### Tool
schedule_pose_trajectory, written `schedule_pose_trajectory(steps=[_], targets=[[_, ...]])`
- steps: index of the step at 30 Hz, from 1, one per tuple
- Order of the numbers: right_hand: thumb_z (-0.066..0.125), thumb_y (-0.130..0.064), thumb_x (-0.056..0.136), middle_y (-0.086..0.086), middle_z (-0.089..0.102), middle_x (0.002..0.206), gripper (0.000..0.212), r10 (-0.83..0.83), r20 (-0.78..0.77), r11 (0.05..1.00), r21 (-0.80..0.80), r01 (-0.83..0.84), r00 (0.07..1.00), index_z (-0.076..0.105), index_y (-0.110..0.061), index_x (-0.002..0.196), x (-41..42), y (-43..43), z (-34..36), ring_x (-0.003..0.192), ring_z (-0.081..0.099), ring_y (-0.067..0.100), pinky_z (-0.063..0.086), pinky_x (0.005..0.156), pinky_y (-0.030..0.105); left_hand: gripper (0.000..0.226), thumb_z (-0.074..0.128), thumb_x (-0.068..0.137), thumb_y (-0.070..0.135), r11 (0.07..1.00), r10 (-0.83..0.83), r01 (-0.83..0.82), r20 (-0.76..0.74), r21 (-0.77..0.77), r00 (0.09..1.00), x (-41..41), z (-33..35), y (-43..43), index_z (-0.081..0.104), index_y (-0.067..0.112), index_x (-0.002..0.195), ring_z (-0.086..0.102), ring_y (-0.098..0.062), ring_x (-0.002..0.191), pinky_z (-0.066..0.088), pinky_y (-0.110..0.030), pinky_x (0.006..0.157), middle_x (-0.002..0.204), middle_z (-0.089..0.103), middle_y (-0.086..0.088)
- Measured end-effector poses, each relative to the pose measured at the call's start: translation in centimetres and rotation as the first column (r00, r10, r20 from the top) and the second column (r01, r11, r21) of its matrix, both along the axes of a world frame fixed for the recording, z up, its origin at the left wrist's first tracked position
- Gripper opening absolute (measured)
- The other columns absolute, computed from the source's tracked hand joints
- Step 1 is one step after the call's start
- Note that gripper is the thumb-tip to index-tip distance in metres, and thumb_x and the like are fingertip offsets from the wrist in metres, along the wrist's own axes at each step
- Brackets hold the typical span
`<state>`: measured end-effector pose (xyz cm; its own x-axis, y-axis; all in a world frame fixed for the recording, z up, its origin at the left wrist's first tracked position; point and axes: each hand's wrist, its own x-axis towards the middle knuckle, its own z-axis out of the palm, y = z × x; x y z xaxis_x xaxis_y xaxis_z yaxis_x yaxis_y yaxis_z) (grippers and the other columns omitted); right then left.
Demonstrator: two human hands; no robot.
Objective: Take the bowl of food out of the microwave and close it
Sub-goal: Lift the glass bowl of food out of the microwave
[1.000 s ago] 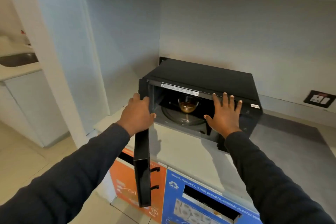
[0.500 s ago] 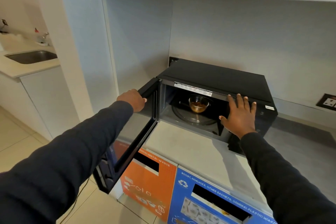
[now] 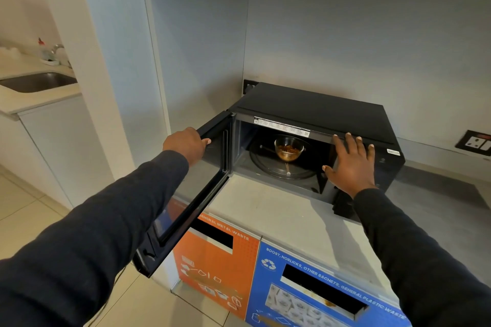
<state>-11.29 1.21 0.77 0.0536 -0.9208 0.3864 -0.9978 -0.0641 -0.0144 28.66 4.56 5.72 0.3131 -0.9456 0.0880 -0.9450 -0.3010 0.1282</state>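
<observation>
A black microwave stands on a pale counter, its door swung wide to the left. Inside, a small glass bowl of brown food sits on the glass turntable. My left hand grips the top edge of the door. My right hand lies flat with fingers spread against the microwave's front panel, right of the cavity, and holds nothing. The bowl is untouched, between both hands.
Below the counter are an orange metal-waste bin front and a blue plastic-waste bin front. A wall socket sits at the right. A sink and faucet lie far left behind a white pillar. Cabinets hang overhead.
The door has swung from half open to wide open under my left hand. My right hand has stayed on the front panel. The view has shifted closer.
</observation>
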Motion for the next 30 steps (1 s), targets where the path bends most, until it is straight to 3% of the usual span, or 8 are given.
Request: schedule_pose_trajectory(steps=[8,12,15,17,19,24,28,30], targets=[[0.067,-0.049,0.087,0.017,0.018,0.168,0.09,0.008,-0.016,1.0,-0.007,-0.008,1.0,0.021,-0.02,0.16,-0.2,-0.1,-0.3,0.156,0.011,0.038,0.005,0.125,0.06,0.051,0.04,0.104,0.05,1.0,0.002,-0.001,0.006,-0.03,1.0,0.2,-0.5,0.0,0.053,0.003,0.117,0.054,-0.027,0.077,0.043,-0.037,0.067,0.089,0.057,-0.01],[0.067,-0.049,0.088,0.017,0.017,0.168,0.09,0.014,-0.016,1.0,-0.011,-0.014,1.0,0.022,-0.02,0.159,-0.3,-0.1,-0.4,0.156,0.01,0.038,0.004,0.125,0.06,0.047,0.041,0.104,0.045,0.988,-0.072,0.084,0.097,-0.126,0.993,0.3,-1.3,0.1,0.051,0.002,0.121,0.054,-0.027,0.076,0.04,-0.037,0.064,0.1,0.063,-0.015],[0.066,-0.048,0.089,0.018,0.015,0.168,0.089,0.019,-0.01,0.999,-0.025,-0.019,1.0,0.021,-0.018,0.159,-0.2,0.1,-0.7,0.156,0.009,0.038,0.003,0.125,0.059,0.055,0.044,0.101,0.046,0.957,-0.165,0.232,0.331,-0.175,0.929,0.0,-2.2,0.4,0.045,0.001,0.133,0.062,-0.033,0.097,0.045,-0.04,0.07,0.119,0.06,-0.02],[0.064,-0.047,0.091,0.018,0.011,0.169,0.088,0.022,0.001,0.999,-0.037,-0.022,1.0,0.019,-0.017,0.16,0.0,0.5,-1.2,0.157,0.006,0.037,0.001,0.126,0.058,0.064,0.048,0.098,0.046,0.93,-0.216,0.328,0.48,-0.163,0.85,-0.3,-2.9,0.6,0.039,0.001,0.142,0.055,-0.039,0.116,0.049,-0.047,0.088,0.133,0.054,-0.023],[0.063,-0.046,0.092,0.018,0.006,0.17,0.088,0.038,0.042,0.998,-0.047,-0.036,0.998,0.017,-0.015,0.161,0.4,1.1,-2.1,0.157,0.001,0.036,0.0,0.126,0.055,0.072,0.052,0.095,0.045,0.89,-0.283,0.427,0.54,-0.16,0.793,-0.8,-3.8,0.8,0.034,0.002,0.149,0.043,-0.043,0.135,0.042,-0.055,0.107,0.148,0.043,-0.026],[0.062,-0.041,0.094,0.016,-0.001,0.17,0.089,0.071,0.141,0.997,0.002,-0.073,0.987,0.01,-0.015,0.162,1.7,2.9,-5.6,0.157,-0.005,0.034,0.001,0.127,0.051,0.08,0.042,0.097,0.05,0.839,-0.444,0.541,0.496,-0.063,0.746,-2.6,-8.4,1.2,0.017,0.008,0.16,0.011,-0.04,0.155,0.008,-0.057,0.126,0.167,0.016,-0.024],[0.064,-0.042,0.094,0.014,0.002,0.171,0.091,0.093,0.244,0.988,0.099,-0.12,0.965,0.009,-0.016,0.162,2.4,3.8,-8.4,0.158,-0.002,0.033,0.005,0.128,0.049,0.084,0.04,0.099,0.053,0.774,-0.622,0.617,0.351,0.143,0.7,-4.0,-12.5,1.0,0.005,0.009,0.161,0.001,-0.034,0.157,0.0,-0.047,0.127,0.17,0.002,-0.018],[0.065,-0.043,0.093,0.013,0.007,0.171,0.092,0.097,0.328,0.978,0.144,-0.151,0.94,0.01,-0.015,0.162,2.8,4.1,-9.6,0.157,0.005,0.033,0.011,0.128,0.047,0.086,0.041,0.099,0.054,0.769,-0.639,0.615,0.239,0.175,0.731,-5.0,-14.1,0.9,0.003,0.01,0.162,0.0,-0.032,0.158,0.0,-0.044,0.128,0.171,0.0,-0.016]])
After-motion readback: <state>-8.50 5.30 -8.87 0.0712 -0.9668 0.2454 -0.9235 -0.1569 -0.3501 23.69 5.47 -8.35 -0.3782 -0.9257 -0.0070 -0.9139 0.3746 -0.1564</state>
